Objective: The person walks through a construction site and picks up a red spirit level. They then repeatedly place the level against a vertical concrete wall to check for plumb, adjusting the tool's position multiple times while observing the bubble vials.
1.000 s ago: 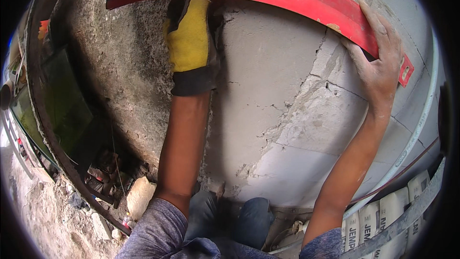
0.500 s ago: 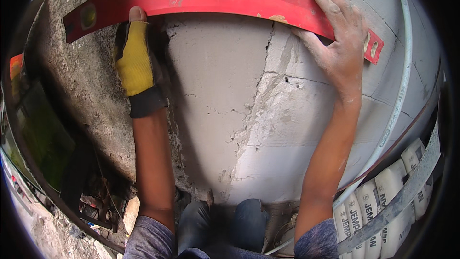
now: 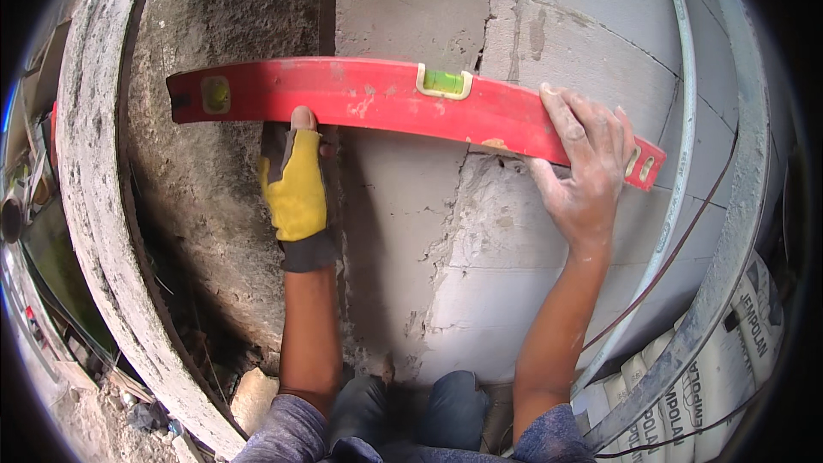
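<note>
A long red spirit level (image 3: 377,96) lies crosswise in front of the wall, its green vial near the middle and a round vial at its left end. My left hand (image 3: 296,184), in a yellow and black glove with a bare thumb, grips its lower edge left of the middle; most of those fingers are hidden behind it. Bare and dusty with pale powder, my right hand (image 3: 587,159) holds the level near its right end, thumb below and fingers over the front. Behind it is a smooth grey plaster strip (image 3: 390,206) with a ragged right edge.
Pale blocks (image 3: 506,309) form the wall at right, rough dark masonry (image 3: 214,231) at left. A pale hose (image 3: 686,103) and a metal bar (image 3: 746,180) run down the right side. White bags (image 3: 669,394) lie low right. A whitish post (image 3: 94,189) stands left.
The level now appears lower in the picture, with both hands still on it. The view has shifted, bringing the whitish post at left into sight.
</note>
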Motion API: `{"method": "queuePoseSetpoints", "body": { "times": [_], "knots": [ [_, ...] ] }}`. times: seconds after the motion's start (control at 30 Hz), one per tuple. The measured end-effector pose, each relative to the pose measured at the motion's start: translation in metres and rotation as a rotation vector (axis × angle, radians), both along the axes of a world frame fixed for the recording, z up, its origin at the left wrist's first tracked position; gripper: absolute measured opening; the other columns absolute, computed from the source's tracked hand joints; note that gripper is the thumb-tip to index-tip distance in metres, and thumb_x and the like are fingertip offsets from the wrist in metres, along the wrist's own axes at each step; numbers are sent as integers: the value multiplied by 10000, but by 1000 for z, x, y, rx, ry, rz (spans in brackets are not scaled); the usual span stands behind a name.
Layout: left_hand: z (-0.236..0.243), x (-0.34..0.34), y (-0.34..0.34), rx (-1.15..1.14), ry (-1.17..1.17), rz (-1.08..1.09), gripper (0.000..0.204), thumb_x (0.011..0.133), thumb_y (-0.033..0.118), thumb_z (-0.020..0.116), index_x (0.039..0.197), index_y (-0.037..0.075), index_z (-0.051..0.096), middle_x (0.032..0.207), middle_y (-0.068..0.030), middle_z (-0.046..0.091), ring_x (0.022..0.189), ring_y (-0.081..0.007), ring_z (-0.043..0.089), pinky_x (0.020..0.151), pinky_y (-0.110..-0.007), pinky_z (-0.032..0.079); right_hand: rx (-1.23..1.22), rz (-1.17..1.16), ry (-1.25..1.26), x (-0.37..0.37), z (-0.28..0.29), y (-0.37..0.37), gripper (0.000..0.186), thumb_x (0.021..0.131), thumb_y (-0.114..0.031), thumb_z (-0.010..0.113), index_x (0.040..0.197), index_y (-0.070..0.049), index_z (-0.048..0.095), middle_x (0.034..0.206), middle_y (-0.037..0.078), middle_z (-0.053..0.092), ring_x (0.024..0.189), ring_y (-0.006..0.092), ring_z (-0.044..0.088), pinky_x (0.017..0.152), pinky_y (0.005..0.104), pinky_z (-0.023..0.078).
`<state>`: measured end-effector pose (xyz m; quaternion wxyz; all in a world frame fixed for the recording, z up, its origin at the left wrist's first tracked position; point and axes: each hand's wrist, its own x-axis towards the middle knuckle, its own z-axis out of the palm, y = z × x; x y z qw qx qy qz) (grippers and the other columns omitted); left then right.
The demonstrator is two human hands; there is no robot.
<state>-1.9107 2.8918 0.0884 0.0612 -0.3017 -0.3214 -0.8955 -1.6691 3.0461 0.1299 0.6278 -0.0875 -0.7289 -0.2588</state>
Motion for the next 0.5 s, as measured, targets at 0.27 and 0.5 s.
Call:
{"method": "queuePoseSetpoints", "body": {
  "times": [0.27,0.5],
  "knots": [
    [-59,77,-11,17,60,-427,414,1032,182,617,1424,111,503,1249,-59,626,1112,-188,617,977,-383,508,-262,-33,109,21,-134,-58,765,662,-117,852,1386,-205,623,1311,52,615,1200,276,569,1074,517,334],
    [-80,103,-19,61,58,-344,573,966,54,650,1495,9,434,1315,-84,605,1142,-166,601,1029,-327,476,-630,467,-113,39,-151,-93,552,822,-180,816,1327,-52,635,1158,113,670,1003,276,632,942,434,453]
  ]
}}
